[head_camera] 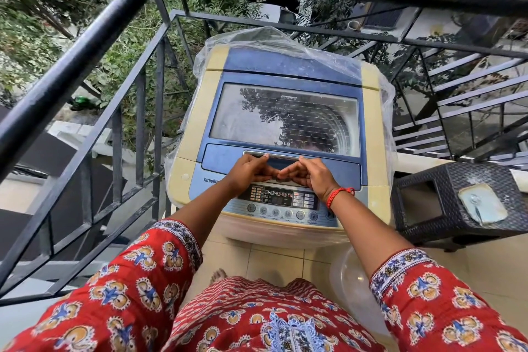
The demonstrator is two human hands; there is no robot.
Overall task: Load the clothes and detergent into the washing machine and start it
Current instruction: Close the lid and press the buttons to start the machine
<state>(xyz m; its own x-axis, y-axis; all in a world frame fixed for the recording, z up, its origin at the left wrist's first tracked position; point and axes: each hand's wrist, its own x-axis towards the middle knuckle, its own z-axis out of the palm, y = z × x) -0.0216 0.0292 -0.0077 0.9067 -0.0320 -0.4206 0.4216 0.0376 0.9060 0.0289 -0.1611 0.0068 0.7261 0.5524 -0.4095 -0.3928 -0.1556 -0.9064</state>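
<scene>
A cream and blue top-loading washing machine [183, 151] stands in front of me with its blue lid [283, 77] down. The drum shows dimly through the lid's glass window [285, 114]. My left hand [250, 173] and my right hand [310, 177] sit side by side on the lid's front edge. Their thumbs rest at the handle recess [283, 155] and their fingers curl under the edge. The control panel [283, 201] with its row of round buttons lies just below my wrists.
A clear plastic cover [274, 37] is bunched over the machine's back. A black metal railing [94, 46] runs close on the left and behind. A black wicker stool [445, 180] with a small dish [483, 206] stands right. A clear plastic tub [350, 274] sits on the tiled floor.
</scene>
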